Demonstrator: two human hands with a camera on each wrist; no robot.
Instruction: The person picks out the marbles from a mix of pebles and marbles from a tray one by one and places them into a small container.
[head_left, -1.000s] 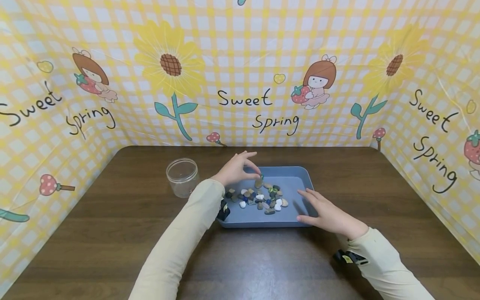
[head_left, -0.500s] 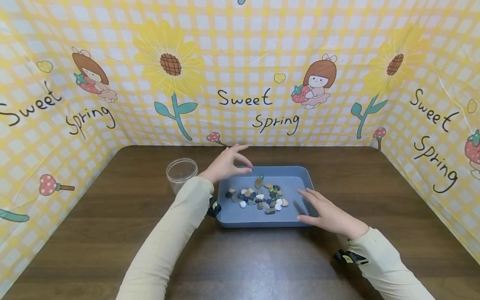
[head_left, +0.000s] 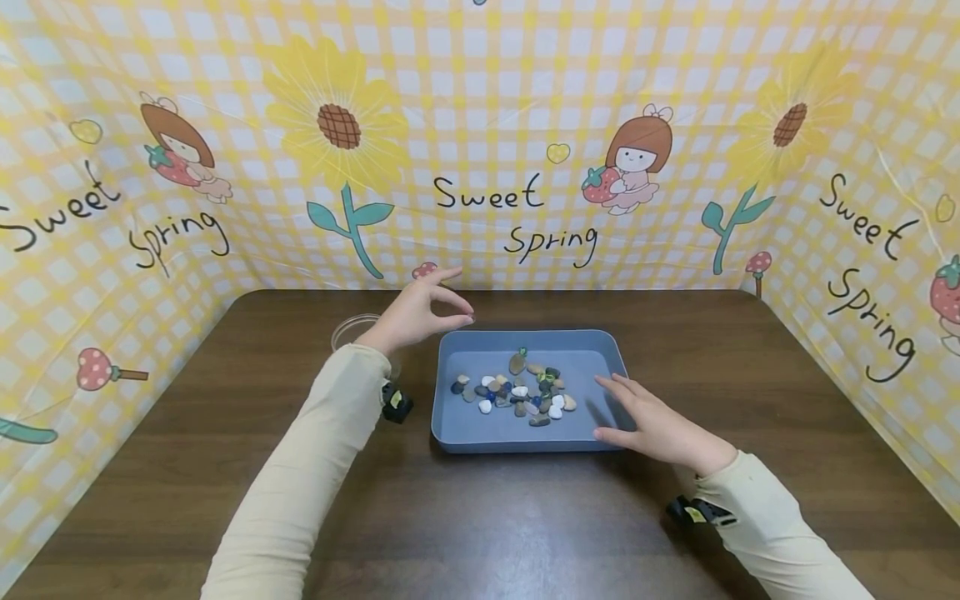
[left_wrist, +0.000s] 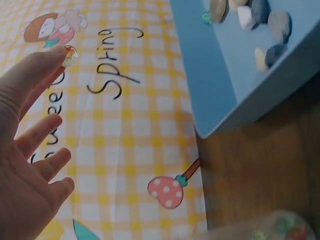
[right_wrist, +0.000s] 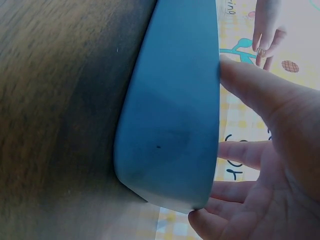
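Note:
My left hand is raised above the table left of the blue tray. Between thumb and index finger it pinches a small clear marble with an orange-red swirl; the other fingers are spread. Behind the left wrist, the clear round jar is partly hidden. Green and red marbles show in it, blurred, in the left wrist view. Pebbles in grey, white, brown and tan lie in the tray among green and blue marbles. My right hand rests with spread fingers at the tray's right rim.
The brown wooden table extends in front of the tray and to both sides. A yellow checked cloth with flowers and lettering stands behind and at the sides. Black wrist cameras sit on both sleeves.
My left hand has lifted out of the tray and moved left and up with the marble, now covering more of the jar. The right hand stays at the rim.

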